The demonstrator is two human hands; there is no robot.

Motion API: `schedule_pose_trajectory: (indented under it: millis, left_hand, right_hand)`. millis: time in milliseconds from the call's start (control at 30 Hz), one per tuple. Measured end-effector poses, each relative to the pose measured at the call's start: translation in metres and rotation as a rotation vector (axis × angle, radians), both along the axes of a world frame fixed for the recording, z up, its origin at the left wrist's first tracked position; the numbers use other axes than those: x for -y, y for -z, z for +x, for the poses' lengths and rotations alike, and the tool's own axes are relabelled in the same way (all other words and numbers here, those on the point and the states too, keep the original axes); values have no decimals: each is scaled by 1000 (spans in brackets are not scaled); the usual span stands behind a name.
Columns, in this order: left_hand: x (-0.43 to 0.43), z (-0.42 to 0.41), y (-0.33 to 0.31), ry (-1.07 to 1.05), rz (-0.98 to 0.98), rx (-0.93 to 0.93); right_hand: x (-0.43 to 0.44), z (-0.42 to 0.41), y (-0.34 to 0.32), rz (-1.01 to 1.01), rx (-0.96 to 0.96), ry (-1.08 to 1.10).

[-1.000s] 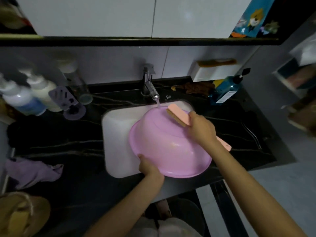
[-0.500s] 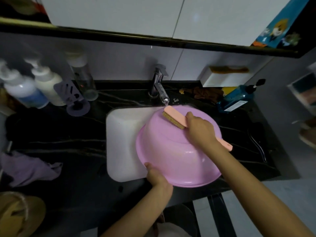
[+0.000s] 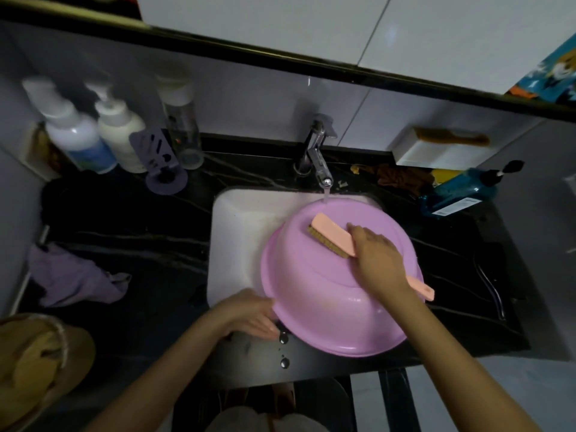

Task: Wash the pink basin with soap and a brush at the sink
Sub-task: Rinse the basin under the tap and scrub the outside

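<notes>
The pink basin (image 3: 318, 300) lies upside down and tilted over the white sink (image 3: 240, 232), its rim jutting past the counter's front edge. My right hand (image 3: 375, 260) grips a pink scrub brush (image 3: 332, 236) with tan bristles pressed on the basin's base. My left hand (image 3: 252, 314) holds the basin's near left rim. A thin stream of water runs from the chrome tap (image 3: 318, 160) onto the basin's far edge.
White pump bottles (image 3: 93, 135) and a purple holder (image 3: 159, 163) stand at the back left of the black counter. A blue soap bottle (image 3: 461, 190) lies at the back right. A purple cloth (image 3: 74, 275) lies at the left. Water drops (image 3: 283, 350) sit on the counter's front edge.
The brush has slid down from the basin's far rim onto its base. My left hand has shifted left along the rim. Drops have fallen on the counter edge.
</notes>
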State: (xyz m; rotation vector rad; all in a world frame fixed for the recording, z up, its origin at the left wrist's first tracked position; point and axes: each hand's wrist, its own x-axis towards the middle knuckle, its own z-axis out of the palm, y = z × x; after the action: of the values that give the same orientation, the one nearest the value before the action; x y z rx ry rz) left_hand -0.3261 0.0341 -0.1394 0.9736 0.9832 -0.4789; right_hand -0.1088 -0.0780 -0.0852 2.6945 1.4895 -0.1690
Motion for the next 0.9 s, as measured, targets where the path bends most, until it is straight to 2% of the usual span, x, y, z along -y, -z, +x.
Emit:
schedule_pose_trajectory:
  millis: [33, 100, 133, 167, 267, 367, 533, 633, 700, 800, 900]
  left_hand:
    - [-14, 4, 0, 16, 164, -25]
    - [-44, 24, 6, 64, 648, -23]
    - [-52, 38, 7, 71, 832, 56]
    - [-57, 58, 7, 54, 895, 170]
    - [-63, 116, 11, 38, 809, 390]
    - [-73, 171, 9, 86, 721, 466]
    - [-94, 197, 1, 56, 297, 506]
    - [-88, 172, 18, -92, 202, 435]
    - [-83, 159, 29, -140, 252, 491]
    - [-85, 162, 33, -78, 380, 566]
    - [-88, 169, 25, -46, 408, 598]
  right_hand:
    - [4, 1, 2, 14, 2, 13]
    - [8, 4, 2, 23, -1, 20]
    - [9, 3, 2, 28, -8, 21]
    - [9, 5, 1, 39, -12, 27]
    - [10, 1, 1, 88, -11, 35]
    - [10, 0, 3, 76, -2, 82]
    - [17, -3, 6, 24, -29, 169]
    - [12, 0, 10, 40, 9, 185]
    - [7, 2, 11, 86, 77, 184]
    - [2, 0, 12, 118, 151, 204]
    - [-8, 1, 8, 123, 199, 216]
